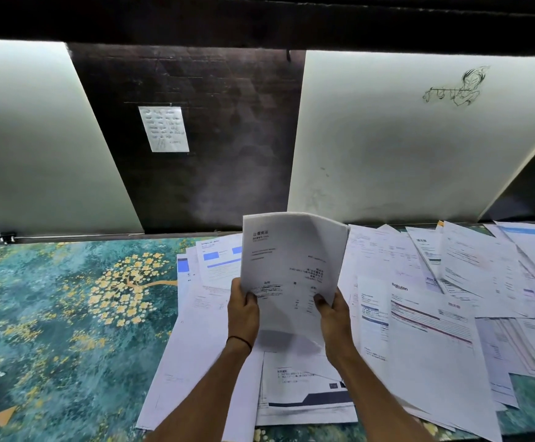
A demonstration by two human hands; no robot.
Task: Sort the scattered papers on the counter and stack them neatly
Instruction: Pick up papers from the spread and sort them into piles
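Nearest to me were my two forearms, coming up from the bottom edge, a dark band on the left wrist. Left hand (pixel 243 309) and right hand (pixel 333 317) both gripped the held sheaf (pixel 291 269) by its lower corners, thumbs on the printed face, fingers (pixel 320 301) clenched on paper. The sheaf stood upright, long axis running away from me toward the wall, top edge curling back. It looked like a few sheets, not one; the count I could not tell.

The scattered papers (pixel 435 314) lay mostly to the right of the hands and under them, overlapping at all angles on the desk (pixel 52 314). A Rakuten-headed sheet (pixel 419 317) sat just beside the right hand, so I judged that hand nearer for the next pickup. A blue-banded sheet (pixel 307 397) lay flat directly below the sheaf.

The patterned left half of the desk was bare, probably the place for the neat stack. Nothing blocked that way. A taped note (pixel 164 129) hung on the dark panel behind, a sketch (pixel 454 87) on the white board.
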